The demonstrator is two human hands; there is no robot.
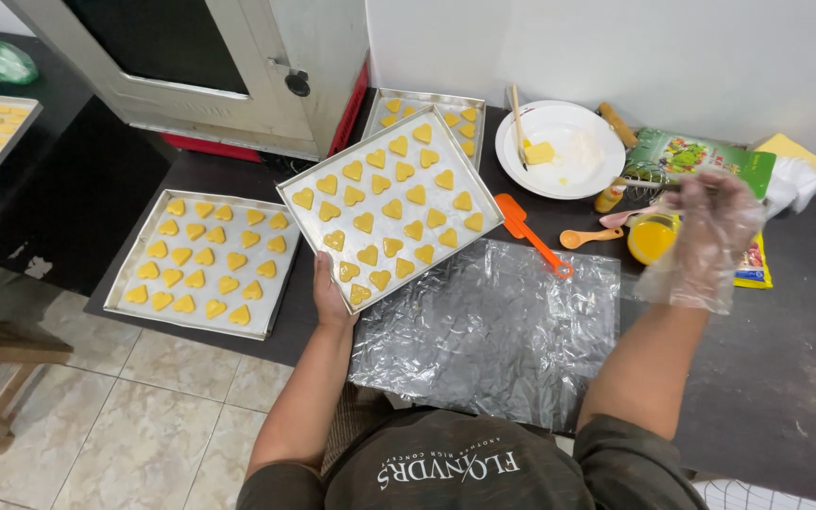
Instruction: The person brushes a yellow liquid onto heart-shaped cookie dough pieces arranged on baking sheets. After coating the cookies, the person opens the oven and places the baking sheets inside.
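Observation:
My left hand point(329, 298) grips the near edge of a metal tray point(295, 210) filled with several yellow heart-shaped cookies, held tilted above the dark table. My right hand point(713, 231), in a clear plastic glove, hovers over a small cup of yellow liquid point(652, 238) and holds a thin brush-like tool; its tip is blurred. A crumpled sheet of clear plastic point(493, 331) lies flat on the table in front of me.
A second tray of heart cookies point(144, 247) lies at the left, a third point(472, 106) behind the held one, another on the far-left counter point(11, 137). White plate point(559, 156), orange spatula point(531, 234), orange spoon point(586, 236), green packet point(701, 156), oven point(210, 66) at the back.

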